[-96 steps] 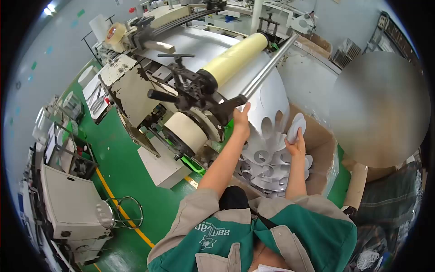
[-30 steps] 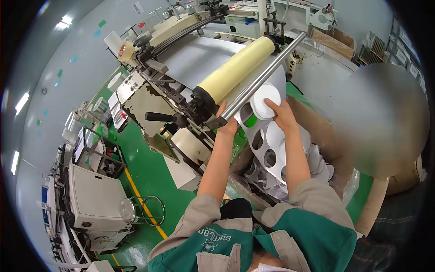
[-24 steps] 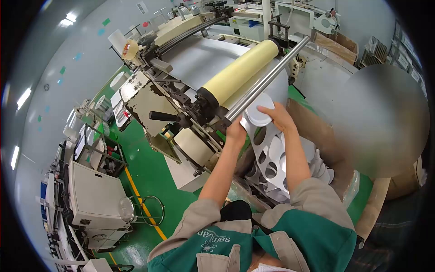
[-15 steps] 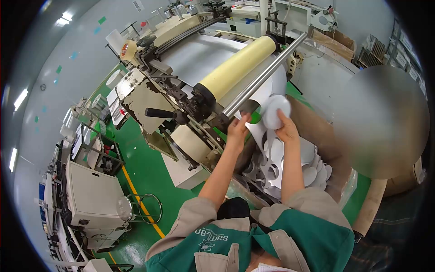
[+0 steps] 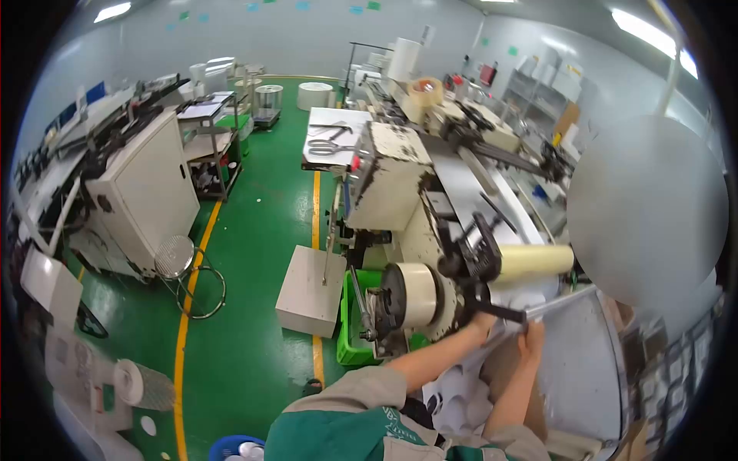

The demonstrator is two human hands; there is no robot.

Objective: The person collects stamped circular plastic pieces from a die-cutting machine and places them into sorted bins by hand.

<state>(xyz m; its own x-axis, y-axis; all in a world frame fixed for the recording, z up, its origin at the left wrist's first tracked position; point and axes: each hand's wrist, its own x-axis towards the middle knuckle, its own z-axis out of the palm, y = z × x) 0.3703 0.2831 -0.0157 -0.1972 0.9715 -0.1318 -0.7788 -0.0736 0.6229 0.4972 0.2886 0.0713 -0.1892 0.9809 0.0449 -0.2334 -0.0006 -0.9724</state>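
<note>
My left hand [image 5: 482,326] reaches in under the black handle [image 5: 500,309] at the end of the machine's roller; its fingers are mostly hidden there. Close by on the right, my right hand [image 5: 530,340] is raised just below the metal bar [image 5: 560,302], fingers closed, and what they hold is too small to make out. White sheet [image 5: 526,292] hangs beneath the pale yellow roller [image 5: 536,262]. Below my hands, white cut scraps [image 5: 460,399] with round holes lie beside brown cardboard [image 5: 503,365].
A cream reel [image 5: 419,295] and a green crate [image 5: 352,346] stand left of my arms. Further left are a white box [image 5: 310,290], a metal stool [image 5: 201,276] and a white cabinet [image 5: 150,196]. Scissors [image 5: 330,146] lie on a side table.
My view has swung left and up, toward the aisle. The white disc that was in my right hand no longer shows. Both hands are now close to the bar and handle.
</note>
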